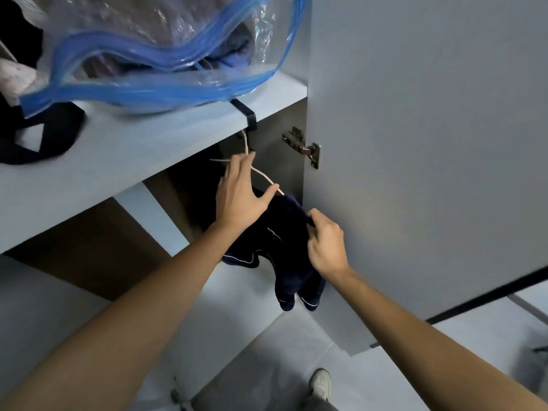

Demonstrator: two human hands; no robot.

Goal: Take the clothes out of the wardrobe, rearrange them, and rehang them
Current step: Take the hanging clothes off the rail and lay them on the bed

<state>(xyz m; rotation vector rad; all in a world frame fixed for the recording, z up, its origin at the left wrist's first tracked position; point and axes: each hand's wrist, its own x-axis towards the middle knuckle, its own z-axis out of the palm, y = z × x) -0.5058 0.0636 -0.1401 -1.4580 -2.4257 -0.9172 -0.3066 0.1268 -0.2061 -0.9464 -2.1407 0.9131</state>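
Fingers [315, 223] pinch dark garment [281, 247] edge beside door [415, 143].

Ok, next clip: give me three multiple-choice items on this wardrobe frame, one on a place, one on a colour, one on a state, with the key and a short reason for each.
1. Where does the white hanger hang?
A. From a black hook clipped over the shelf edge
B. From the door hinge
C. From the shelf's plastic bag

2. What colour is the garment on the hanger?
A. Red
B. Dark navy with thin white piping
C. Yellow

3. What is the right hand doing?
A. Hanging open at the person's side
B. Pressing flat on the wardrobe door
C. Pinching the garment's upper edge

Key: 1 A, the hanger's top runs up to the hook under the shelf edge. 2 B, the cloth is dark blue with white trim lines. 3 C, its fingers are curled round the fabric, while the left hand rests on the hanger.
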